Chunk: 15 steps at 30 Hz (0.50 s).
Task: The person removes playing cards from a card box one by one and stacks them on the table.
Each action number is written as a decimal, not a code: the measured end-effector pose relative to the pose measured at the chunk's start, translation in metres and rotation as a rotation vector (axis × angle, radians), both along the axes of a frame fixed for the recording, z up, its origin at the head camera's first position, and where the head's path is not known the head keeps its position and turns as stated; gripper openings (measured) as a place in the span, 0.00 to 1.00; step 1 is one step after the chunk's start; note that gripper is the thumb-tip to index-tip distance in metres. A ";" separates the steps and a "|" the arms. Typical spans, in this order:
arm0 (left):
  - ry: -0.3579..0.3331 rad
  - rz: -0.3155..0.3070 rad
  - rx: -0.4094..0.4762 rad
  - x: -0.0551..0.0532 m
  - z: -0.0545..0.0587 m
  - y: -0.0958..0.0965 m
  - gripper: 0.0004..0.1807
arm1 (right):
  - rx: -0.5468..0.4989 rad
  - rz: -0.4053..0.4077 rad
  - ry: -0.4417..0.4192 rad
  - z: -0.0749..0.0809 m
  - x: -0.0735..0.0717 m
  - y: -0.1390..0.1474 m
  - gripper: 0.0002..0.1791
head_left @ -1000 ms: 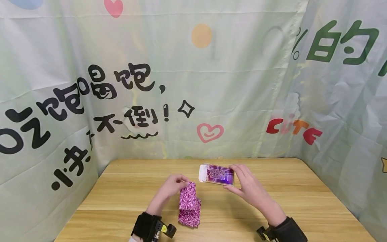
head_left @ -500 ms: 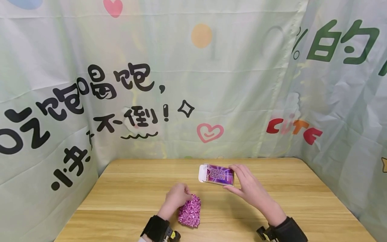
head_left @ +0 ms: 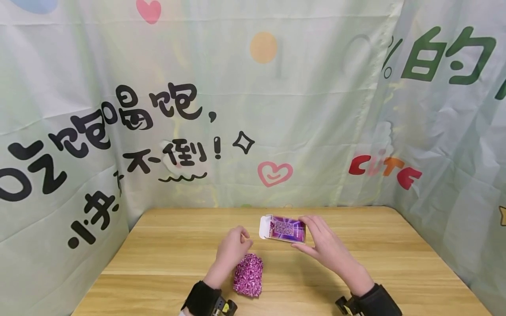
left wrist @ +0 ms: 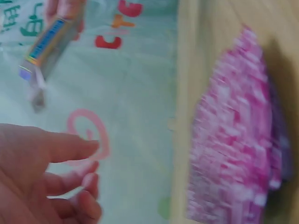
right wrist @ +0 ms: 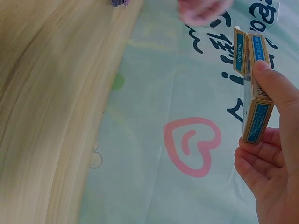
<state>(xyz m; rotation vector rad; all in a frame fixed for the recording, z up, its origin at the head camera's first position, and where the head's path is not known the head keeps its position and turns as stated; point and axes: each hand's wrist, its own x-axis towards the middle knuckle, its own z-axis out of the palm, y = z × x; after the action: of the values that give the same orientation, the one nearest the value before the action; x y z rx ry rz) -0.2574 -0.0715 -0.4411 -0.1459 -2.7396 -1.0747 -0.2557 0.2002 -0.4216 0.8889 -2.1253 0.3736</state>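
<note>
My right hand (head_left: pixel 326 245) grips a purple playing-card box (head_left: pixel 287 228) by its right end, thumb on one edge and fingers on the other. The box's white flap (head_left: pixel 265 227) stands open on the left side. In the right wrist view the box (right wrist: pixel 257 88) shows gold-edged blue labels. A pile of pink-and-white patterned cards (head_left: pixel 248 275) lies on the table, its edges uneven. Just above the pile is my left hand (head_left: pixel 233 250), with nothing in its loosely bent fingers. The left wrist view shows a gap between its thumb (left wrist: pixel 74 148) and fingers.
The wooden table (head_left: pixel 178 245) ends at the back against a pale green printed curtain (head_left: pixel 308 109). More curtain hangs along the left and right sides. Each wrist wears a black strap with a small camera.
My left hand has lowered its patterned cards onto the pile, let go, and lifted slightly away. The right hand and the box have stayed in place.
</note>
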 end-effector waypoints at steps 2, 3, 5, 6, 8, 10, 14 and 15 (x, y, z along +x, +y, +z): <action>0.079 0.001 0.076 0.002 0.009 0.002 0.06 | 0.000 0.005 0.005 0.000 0.000 0.000 0.40; 0.120 -0.002 0.112 0.004 0.014 0.003 0.05 | 0.000 0.007 0.004 0.000 0.000 -0.001 0.40; 0.202 -0.016 0.177 0.007 0.021 0.005 0.04 | 0.002 0.012 0.001 0.000 0.000 -0.001 0.40; 0.243 -0.032 0.204 0.009 0.024 0.006 0.04 | 0.003 0.014 -0.003 0.000 0.000 -0.001 0.40; 0.305 -0.064 0.236 0.012 0.029 0.008 0.04 | 0.004 0.017 -0.011 -0.001 0.000 -0.002 0.40; 0.332 -0.095 0.254 0.014 0.031 0.010 0.05 | 0.007 0.018 -0.011 -0.001 0.000 -0.002 0.40; 0.312 -0.133 0.254 0.017 0.031 0.013 0.08 | 0.013 0.024 -0.008 -0.001 0.002 -0.004 0.39; 0.295 -0.138 0.254 0.017 0.030 0.014 0.09 | 0.016 0.026 -0.005 -0.001 0.002 -0.005 0.40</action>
<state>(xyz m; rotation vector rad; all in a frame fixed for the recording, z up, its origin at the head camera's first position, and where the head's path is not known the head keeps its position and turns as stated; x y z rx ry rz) -0.2407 -0.0572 -0.4113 -0.4236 -2.3390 -1.3086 -0.2536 0.1956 -0.4228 0.9258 -2.1262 0.3731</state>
